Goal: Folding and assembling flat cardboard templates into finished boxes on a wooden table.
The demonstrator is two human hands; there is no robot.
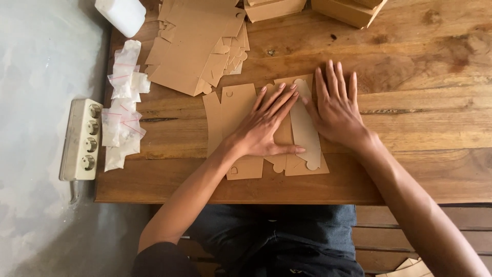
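Wooden table [410, 169] fills the view, set against a grey floor on your left side, with your lap below its near edge.

Progress: one flat brown card blank [230, 110] lies before you near the table's front edge. It is only partly worked. A long panel [306, 128] has been turned over onto the rest of the blank, its paler side up, and lies flat. The other panels remain unfolded, and the tabs along the near edge are loose. No box shape has been raised yet, so I judge the piece to be at an early fold, with most of the forming left.

Supply: a stack of blanks [197, 48] sits at the far left of the table, untouched, well apart from your hands. Made-up boxes [274, 7] stand at the far edge; the frame cuts them off, so I give no count.

Hands: your left hand [266, 125] lies flat on the middle of the blank, fingers spread and pointing away, thumb stretched along the near part of the turned panel. Your right hand [335, 107] is flat too, fingers spread, its thumb side on the panel's right edge, the rest on bare wood. Neither hand pinches anything; both press down.

Other items: small clear bags [123, 102] lie along the left edge, beside a white socket strip [82, 138] on the floor. A white container [120, 15] overhangs the far left corner.
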